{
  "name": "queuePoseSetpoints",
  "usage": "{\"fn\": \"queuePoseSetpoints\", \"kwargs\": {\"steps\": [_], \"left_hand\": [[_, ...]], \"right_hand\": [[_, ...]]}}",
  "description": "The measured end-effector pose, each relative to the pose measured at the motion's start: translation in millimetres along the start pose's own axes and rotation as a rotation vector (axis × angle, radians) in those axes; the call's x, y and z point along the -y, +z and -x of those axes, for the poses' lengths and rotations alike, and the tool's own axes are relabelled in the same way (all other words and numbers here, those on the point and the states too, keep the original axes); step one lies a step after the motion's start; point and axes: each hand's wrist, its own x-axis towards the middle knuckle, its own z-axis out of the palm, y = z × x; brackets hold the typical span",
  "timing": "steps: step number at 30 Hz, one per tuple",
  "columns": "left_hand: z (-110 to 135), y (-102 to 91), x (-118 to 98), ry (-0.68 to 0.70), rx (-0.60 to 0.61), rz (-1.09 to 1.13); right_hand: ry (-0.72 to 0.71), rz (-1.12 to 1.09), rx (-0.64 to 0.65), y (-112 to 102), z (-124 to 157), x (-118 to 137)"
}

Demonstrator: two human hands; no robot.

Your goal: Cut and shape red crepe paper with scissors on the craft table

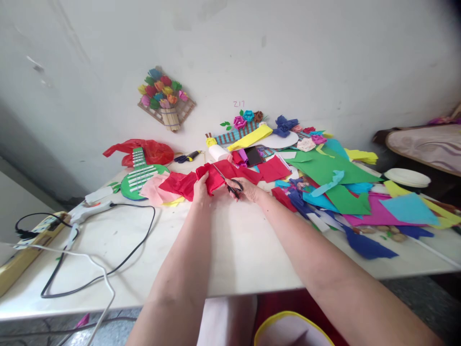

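My left hand (pixel 201 188) pinches a folded piece of red crepe paper (pixel 212 175) at the middle of the white table (pixel 230 250). My right hand (pixel 248 190) grips black-handled scissors (pixel 230 185), whose blades point up-left into the red paper just right of my left fingers. More red paper (pixel 178 185) lies crumpled to the left of my hands.
A heap of coloured paper sheets (pixel 342 192) covers the table's right side. A glue gun (pixel 90 209) with black cable (pixel 108 269) lies at the left. A paper flower craft (pixel 165 98) hangs on the wall. White plates (pixel 406 178) sit at the far right.
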Motion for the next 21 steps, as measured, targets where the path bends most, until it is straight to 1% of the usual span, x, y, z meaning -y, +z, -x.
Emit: {"fn": "queuePoseSetpoints", "kwargs": {"steps": [7,10,13,17,21], "left_hand": [[4.9,2.7,-2.7,-0.009,-0.011,0.012],[3.4,2.0,-2.2,-0.012,-0.015,0.012],[-1.3,0.2,-0.2,-0.002,-0.031,0.019],[-4.8,-1.1,0.6,0.009,-0.058,0.018],[-1.9,-0.6,-2.2,0.008,-0.087,-0.008]], "right_hand": [[-0.032,-0.033,-0.002,0.6,-1.1,-3.6],[-0.023,-0.047,-0.017,0.0,-3.1,-6.4],[-0.008,-0.014,-0.037,1.1,-3.7,-5.7],[-0.029,0.061,-0.065,4.2,-3.1,-1.9],[-0.024,0.044,-0.062,4.4,-3.9,-2.3]]}}
